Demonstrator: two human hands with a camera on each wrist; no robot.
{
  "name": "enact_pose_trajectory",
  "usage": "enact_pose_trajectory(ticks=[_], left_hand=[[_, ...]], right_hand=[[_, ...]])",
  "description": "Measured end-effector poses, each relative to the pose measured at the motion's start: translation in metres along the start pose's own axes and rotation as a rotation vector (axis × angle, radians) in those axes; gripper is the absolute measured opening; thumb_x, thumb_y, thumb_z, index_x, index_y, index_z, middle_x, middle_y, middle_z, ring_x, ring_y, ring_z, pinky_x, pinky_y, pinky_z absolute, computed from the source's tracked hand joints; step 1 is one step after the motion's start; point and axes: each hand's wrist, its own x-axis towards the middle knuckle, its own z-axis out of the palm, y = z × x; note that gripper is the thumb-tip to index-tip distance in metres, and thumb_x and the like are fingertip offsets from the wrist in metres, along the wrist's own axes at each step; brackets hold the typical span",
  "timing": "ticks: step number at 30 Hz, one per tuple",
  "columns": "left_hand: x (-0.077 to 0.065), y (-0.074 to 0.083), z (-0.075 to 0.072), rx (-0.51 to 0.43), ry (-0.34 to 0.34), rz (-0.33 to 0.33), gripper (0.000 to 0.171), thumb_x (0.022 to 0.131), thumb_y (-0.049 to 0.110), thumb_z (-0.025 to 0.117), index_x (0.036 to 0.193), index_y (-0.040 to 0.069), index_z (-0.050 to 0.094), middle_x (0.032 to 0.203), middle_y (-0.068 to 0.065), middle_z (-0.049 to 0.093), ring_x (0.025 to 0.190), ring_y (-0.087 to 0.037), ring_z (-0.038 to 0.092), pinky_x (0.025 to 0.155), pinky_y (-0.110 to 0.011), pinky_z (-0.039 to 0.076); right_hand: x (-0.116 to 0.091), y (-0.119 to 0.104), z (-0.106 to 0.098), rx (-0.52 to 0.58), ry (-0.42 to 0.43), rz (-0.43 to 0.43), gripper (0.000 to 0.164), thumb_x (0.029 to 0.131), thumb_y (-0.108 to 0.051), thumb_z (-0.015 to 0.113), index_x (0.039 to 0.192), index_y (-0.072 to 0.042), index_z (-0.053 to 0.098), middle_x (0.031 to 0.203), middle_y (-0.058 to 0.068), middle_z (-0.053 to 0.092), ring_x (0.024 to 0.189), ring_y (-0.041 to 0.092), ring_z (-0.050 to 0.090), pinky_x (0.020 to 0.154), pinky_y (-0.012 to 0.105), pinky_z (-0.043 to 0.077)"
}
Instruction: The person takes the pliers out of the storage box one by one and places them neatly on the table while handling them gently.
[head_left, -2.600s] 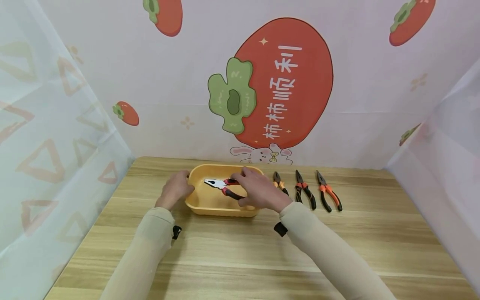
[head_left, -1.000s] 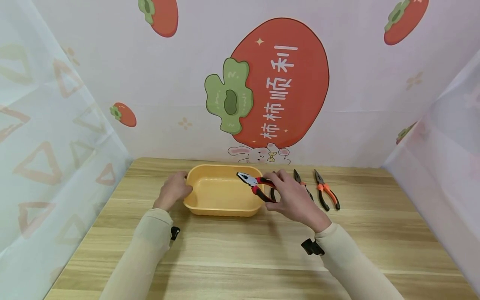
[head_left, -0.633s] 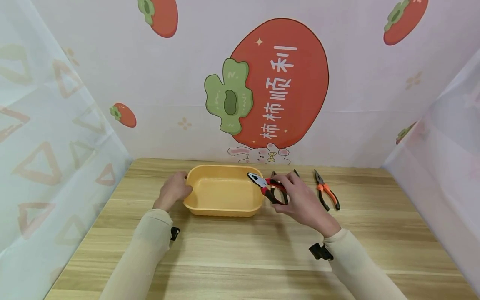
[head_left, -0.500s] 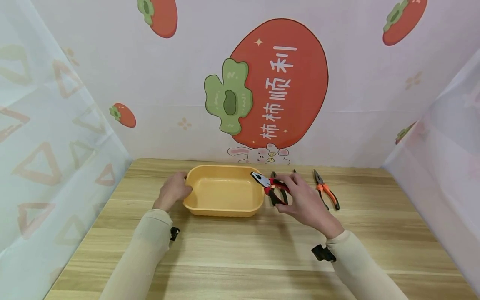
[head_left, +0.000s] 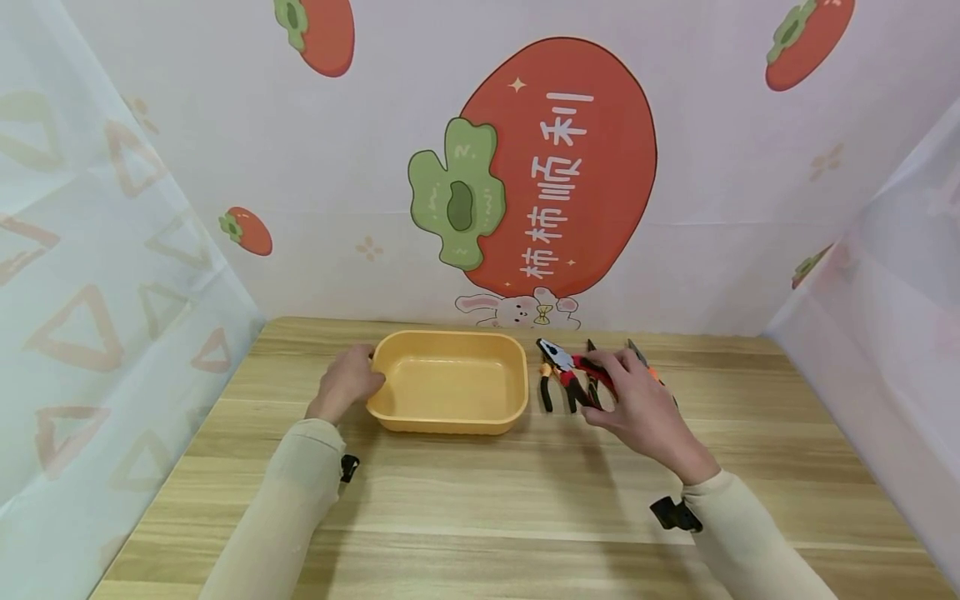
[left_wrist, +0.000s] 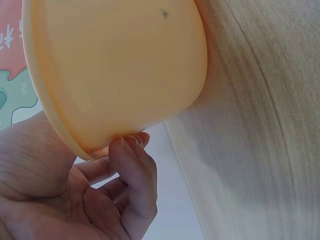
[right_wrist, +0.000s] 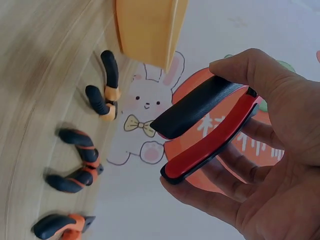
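Observation:
My left hand [head_left: 347, 385] grips the left end of a yellow-orange plastic basin [head_left: 450, 425]; in the left wrist view the thumb is hidden behind the basin's wall [left_wrist: 120, 65] and curled fingers press its outside. Thumb and fingers of my right hand [head_left: 648, 412] hold red-and-black combination pliers [head_left: 557, 357] by the handles, above the table to the right of the basin. Their silvery head points up and left. The right wrist view shows the handles [right_wrist: 200, 110] spread apart, with the head out of sight.
Three orange-and-black pliers lie in a row right of the basin: a short pair [right_wrist: 111, 92], a middle pair [right_wrist: 82, 167] and a right-hand pair [right_wrist: 70, 225]. The held pliers and right hand partly cover them in the head view. A printed cloth wall [head_left: 337, 275] stands behind the table [head_left: 487, 500].
My right hand has carried the combination pliers rightward from over the basin to above the row of pliers. The left hand has stayed on the basin, which has not moved.

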Motion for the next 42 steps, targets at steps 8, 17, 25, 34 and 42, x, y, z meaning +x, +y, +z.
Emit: enact_pose_trajectory(ticks=[8, 17, 25, 34, 42], left_hand=[[-0.001, 0.001, 0.000, -0.005, -0.002, -0.002, 0.055, 0.091, 0.009, 0.055, 0.143, -0.005, 0.049, 0.116, -0.024, 0.065, 0.071, -0.022, 0.065, 0.056, -0.033, 0.049], [-0.002, 0.001, 0.001, -0.014, -0.009, -0.010, 0.054, 0.092, 0.009, 0.056, 0.144, -0.005, 0.049, 0.117, -0.025, 0.065, 0.070, -0.022, 0.065, 0.056, -0.032, 0.050], [-0.002, 0.002, 0.000, -0.021, -0.006, -0.007, 0.055, 0.092, 0.009, 0.056, 0.144, -0.005, 0.049, 0.116, -0.024, 0.065, 0.070, -0.022, 0.065, 0.057, -0.033, 0.050], [-0.001, 0.001, 0.000, -0.024, -0.008, -0.012, 0.055, 0.092, 0.009, 0.055, 0.144, -0.004, 0.049, 0.115, -0.023, 0.065, 0.069, -0.021, 0.065, 0.056, -0.032, 0.050], [0.000, 0.000, 0.001, -0.013, 0.000, -0.005, 0.055, 0.091, 0.008, 0.055, 0.144, -0.004, 0.049, 0.116, -0.024, 0.065, 0.070, -0.022, 0.065, 0.056, -0.033, 0.050]], right_hand=[[-0.010, 0.019, -0.008, 0.011, -0.010, 0.059, 0.073, 0.079, -0.019, 0.087, 0.142, -0.010, 0.051, 0.112, 0.017, 0.053, 0.077, 0.024, 0.050, 0.060, 0.036, 0.040], [-0.021, 0.039, -0.010, -0.002, 0.030, 0.111, 0.072, 0.081, -0.021, 0.085, 0.141, -0.005, 0.050, 0.115, 0.024, 0.053, 0.078, 0.027, 0.050, 0.061, 0.037, 0.039], [-0.027, 0.060, -0.017, -0.002, 0.025, 0.172, 0.071, 0.083, -0.021, 0.082, 0.142, -0.001, 0.047, 0.115, 0.030, 0.050, 0.075, 0.029, 0.053, 0.055, 0.037, 0.040], [-0.030, 0.085, -0.023, -0.009, 0.009, 0.261, 0.072, 0.087, -0.025, 0.081, 0.143, 0.000, 0.045, 0.123, 0.035, 0.046, 0.087, 0.040, 0.059, 0.056, 0.044, 0.043], [-0.031, 0.102, -0.027, -0.032, 0.004, 0.307, 0.073, 0.086, -0.025, 0.081, 0.143, 0.003, 0.044, 0.121, 0.036, 0.046, 0.082, 0.037, 0.054, 0.055, 0.039, 0.038]])
